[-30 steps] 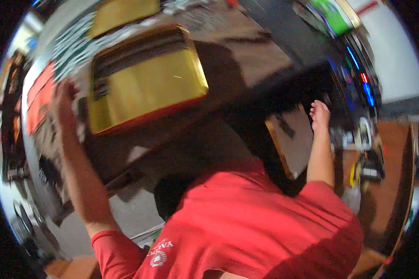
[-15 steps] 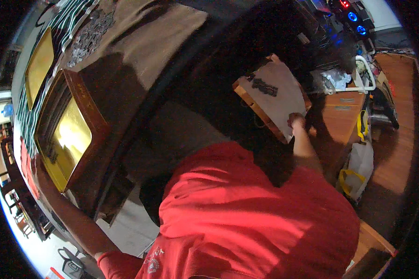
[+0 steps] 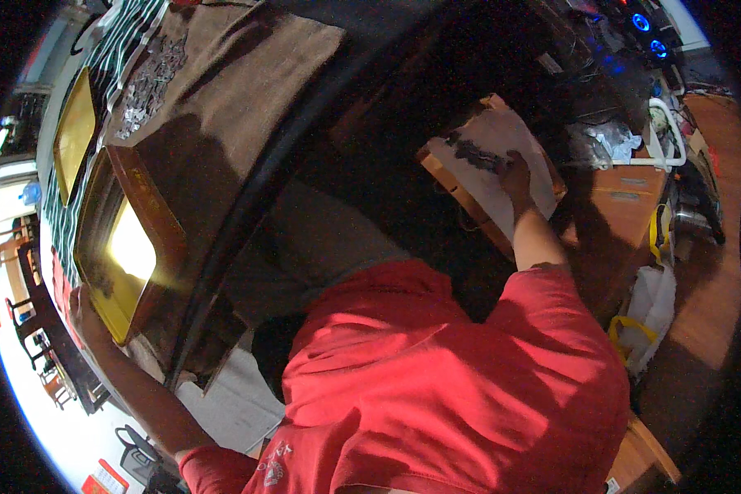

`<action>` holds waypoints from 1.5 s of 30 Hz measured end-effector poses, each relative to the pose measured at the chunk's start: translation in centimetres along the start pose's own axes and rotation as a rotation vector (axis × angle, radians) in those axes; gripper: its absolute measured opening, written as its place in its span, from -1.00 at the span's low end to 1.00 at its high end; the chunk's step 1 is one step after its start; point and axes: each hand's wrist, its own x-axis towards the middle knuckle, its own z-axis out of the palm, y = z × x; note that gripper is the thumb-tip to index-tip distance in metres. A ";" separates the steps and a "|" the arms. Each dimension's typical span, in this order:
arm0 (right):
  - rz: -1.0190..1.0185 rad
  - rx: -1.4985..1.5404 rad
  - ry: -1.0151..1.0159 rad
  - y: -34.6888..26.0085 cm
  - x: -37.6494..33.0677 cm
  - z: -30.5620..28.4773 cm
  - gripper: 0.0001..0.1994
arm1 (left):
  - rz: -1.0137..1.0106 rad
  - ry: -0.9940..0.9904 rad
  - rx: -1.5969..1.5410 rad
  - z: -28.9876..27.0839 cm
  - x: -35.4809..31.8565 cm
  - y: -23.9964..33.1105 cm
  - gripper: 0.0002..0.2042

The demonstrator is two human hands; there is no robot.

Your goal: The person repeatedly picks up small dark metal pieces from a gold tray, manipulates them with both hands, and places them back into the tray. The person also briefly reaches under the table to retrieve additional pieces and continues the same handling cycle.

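My right hand (image 3: pixel 514 177) is over a pale sheet (image 3: pixel 494 140) lying on a shallow brown cardboard box (image 3: pixel 459 191). Its fingertips reach the end of a cluster of small dark pieces (image 3: pixel 476 155) on the sheet; whether they grip one is too dark to see. On the left, my left hand (image 3: pixel 82 311) is at the near outer edge of a brown box with a shiny gold inside (image 3: pixel 115 306). Its fingers are small and partly hidden there. Some small dark pieces show inside the gold box.
A heap of small grey pieces (image 3: pixel 152 82) lies on the brown blanket (image 3: pixel 255 90), with a gold lid (image 3: pixel 76 136) beside it. Right of the cardboard box stand a wooden drawer unit (image 3: pixel 617 202), a white tubular frame (image 3: pixel 675 136) and a white bag with yellow handles (image 3: pixel 650 305).
My right hand has moved from the near right edge of the pale sheet up and inward to the dark pieces. My left hand is still beside the gold box. The view has shifted slightly.
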 end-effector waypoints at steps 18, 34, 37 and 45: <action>-0.486 -0.280 -0.068 -0.1 1.6 0.1 -0.83 | -0.011 0.013 0.092 -3.2 -3.3 -1.4 -0.75; -0.215 -0.299 0.021 -0.6 -0.8 0.0 -0.79 | -0.122 0.089 -0.172 -5.0 -4.4 -2.6 -0.74; -0.124 -0.297 0.061 -1.0 -1.7 0.4 -0.79 | -0.121 -0.036 -0.218 -5.9 -3.9 -2.7 -0.79; -0.201 -0.499 -0.043 -1.7 -6.2 -0.8 -0.61 | -0.016 0.060 -0.222 -4.8 -4.2 -2.0 -0.80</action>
